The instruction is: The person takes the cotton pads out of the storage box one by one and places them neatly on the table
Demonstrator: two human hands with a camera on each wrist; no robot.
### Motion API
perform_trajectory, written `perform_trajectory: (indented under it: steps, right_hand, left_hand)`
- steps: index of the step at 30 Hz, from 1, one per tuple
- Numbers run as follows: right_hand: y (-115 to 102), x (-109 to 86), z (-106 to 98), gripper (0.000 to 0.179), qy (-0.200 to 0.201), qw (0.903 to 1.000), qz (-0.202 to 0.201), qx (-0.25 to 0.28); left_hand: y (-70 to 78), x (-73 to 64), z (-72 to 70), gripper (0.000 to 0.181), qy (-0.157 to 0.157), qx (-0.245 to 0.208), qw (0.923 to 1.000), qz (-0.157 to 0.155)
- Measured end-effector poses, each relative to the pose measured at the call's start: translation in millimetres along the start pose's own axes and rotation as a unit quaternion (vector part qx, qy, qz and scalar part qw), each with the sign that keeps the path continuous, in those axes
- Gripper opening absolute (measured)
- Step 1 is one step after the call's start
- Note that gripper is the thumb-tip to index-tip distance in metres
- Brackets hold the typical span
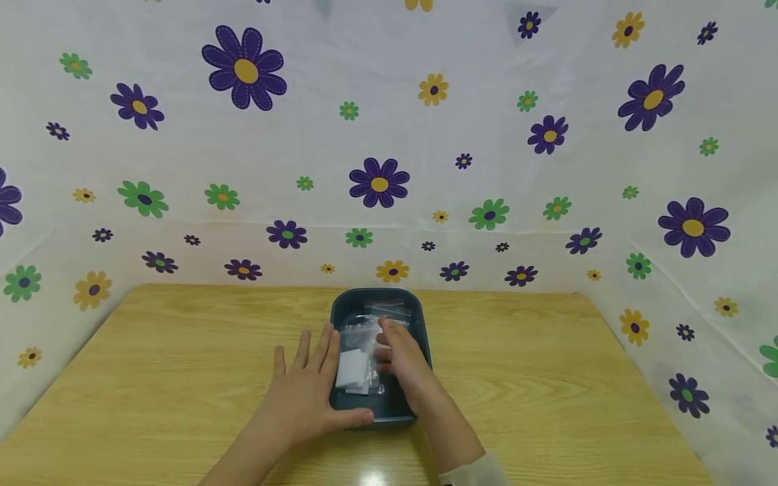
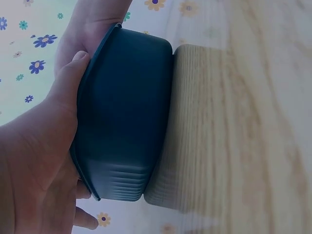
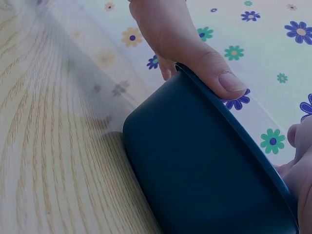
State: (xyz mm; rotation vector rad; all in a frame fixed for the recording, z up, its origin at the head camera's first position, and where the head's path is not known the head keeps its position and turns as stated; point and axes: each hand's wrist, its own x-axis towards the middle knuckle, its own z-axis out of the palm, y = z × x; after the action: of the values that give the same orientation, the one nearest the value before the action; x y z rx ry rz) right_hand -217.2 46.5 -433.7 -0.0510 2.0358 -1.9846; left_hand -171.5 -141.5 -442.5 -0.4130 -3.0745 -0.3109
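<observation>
A dark teal plastic bin [image 1: 383, 420] stands on the table, holding several clear zip bags [image 1: 365, 335]. White flat pieces [image 1: 351, 368] show through one of the bags. My left hand [image 1: 306, 398] rests on the bin's near left corner, its fingers spread and straight along the left rim and its thumb over the front rim. Inside the bin, at the right, is my right hand [image 1: 408, 368], its fingers loosely bent beside the bags. The right wrist view shows the left thumb [image 3: 231, 83] on the rim, while most of the right hand is cut off at the edge.
The light wooden table [image 1: 516, 378] runs out on both sides of the bin. Behind it and at both sides hangs a white cloth [image 1: 304, 142] printed with purple, green and yellow flowers. The bin stands close to the table's back edge.
</observation>
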Motion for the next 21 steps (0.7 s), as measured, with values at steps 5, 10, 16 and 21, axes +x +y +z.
perform_trajectory:
  steps: [5,10,16,21]
  right_hand:
    - [1.4,-0.8,1.6,0.059,-0.014,0.9998,-0.014,0.004]
    - [5.2,-1.9,3.7,0.056,-0.03,0.9989,-0.027,-0.025]
    - [4.2,-2.3,3.5,0.053,-0.018,0.9982,-0.058,-0.002]
    - [-1.8,-4.2,-0.6,0.045,0.005,0.9951,-0.098,0.009]
  left_hand:
    - [-0.4,-0.9,-1.0,0.135,0.001,-0.001,1.0,0.001]
    - [0.2,-0.8,-1.5,0.134,-0.01,-0.009,0.9999,0.0]
    - [-0.6,0.4,-2.9,0.134,-0.018,-0.011,0.9998,-0.003]
    - [-3.3,0.0,-5.5,0.134,-0.019,0.003,0.9998,-0.003]
